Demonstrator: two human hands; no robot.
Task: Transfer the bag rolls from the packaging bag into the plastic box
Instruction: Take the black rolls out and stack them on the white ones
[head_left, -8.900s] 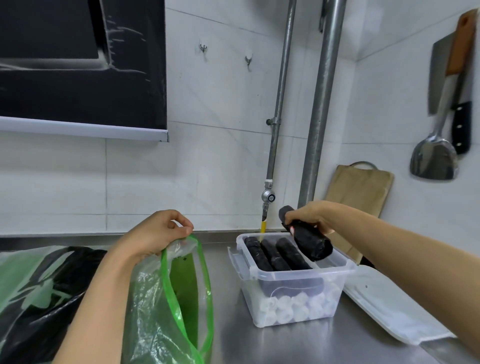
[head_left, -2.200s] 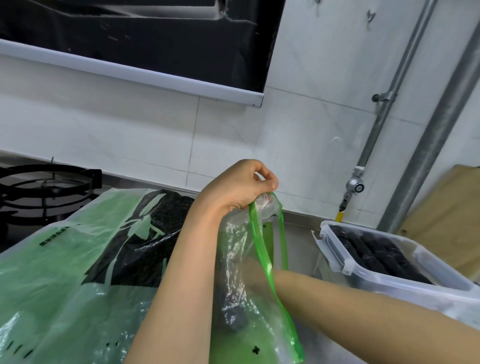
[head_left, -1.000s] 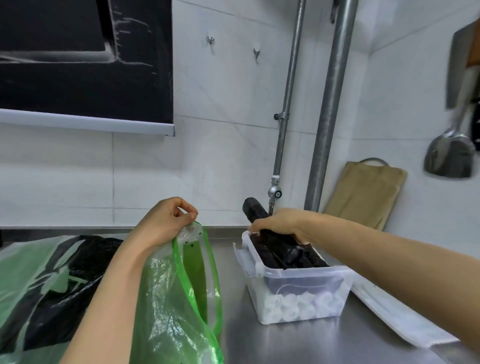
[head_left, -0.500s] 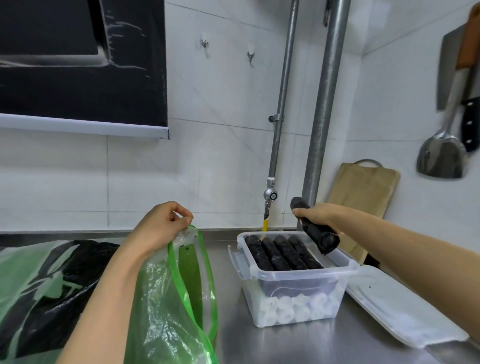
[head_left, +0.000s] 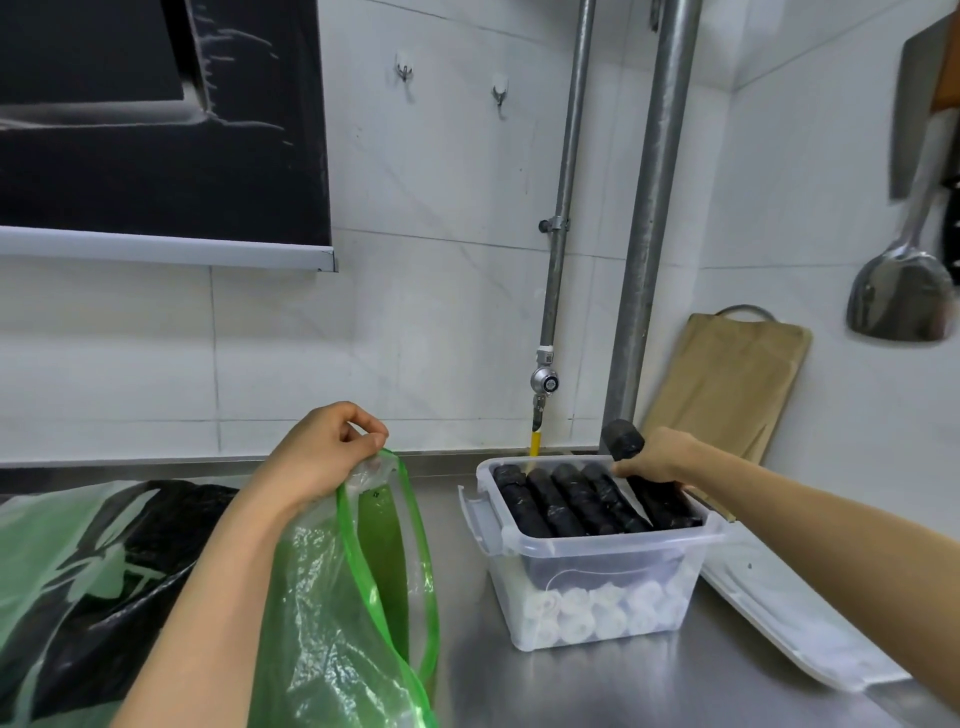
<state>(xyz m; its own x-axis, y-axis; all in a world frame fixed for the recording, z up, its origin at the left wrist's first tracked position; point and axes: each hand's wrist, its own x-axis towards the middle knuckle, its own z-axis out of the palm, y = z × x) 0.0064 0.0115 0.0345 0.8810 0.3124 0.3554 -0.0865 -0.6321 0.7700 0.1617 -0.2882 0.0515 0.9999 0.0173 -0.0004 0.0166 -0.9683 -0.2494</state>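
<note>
Green translucent film formed the packaging bag (head_left: 332, 597), which stood on the steel worktop (head_left: 519, 686) at 7 o'clock in the head view. The left hand (head_left: 322, 457) pinched the bag's top edge between thumb and fingertips. With the grip clamped on the film, the mouth was held up and open. Nothing could be made out through the creased film, so whether any rolls remained inside could not be told.

The plastic box (head_left: 613, 540) stood at 4 o'clock, apart from the bag mouth and uncovered. A bottom layer of white rolls (head_left: 587, 608) showed through its clear wall. Above them, black rolls (head_left: 571, 501) lay side by side in a row about level with the rim. The right hand (head_left: 654, 460) had its grip clamped round one more black roll (head_left: 621, 446). This roll was tilted, with its lower end inside the box at the 3 o'clock side of the row and its upper end raised at 12 o'clock.

Judgement: the transfer was far advanced, and this roll would probably complete the top row. Remaining steps were to seat the roll, release it, and check the bag for more. The white lid (head_left: 789, 623) lay flat on the worktop at 3 o'clock of the box.

A second bag (head_left: 104, 561) at 9 o'clock, green with dark contents, carried pale printed graphics with no legible words. The label on the pipe valve (head_left: 545, 382), at 12 o'clock of the box, was too small to read. No brand was legible on the box or lid.
</note>
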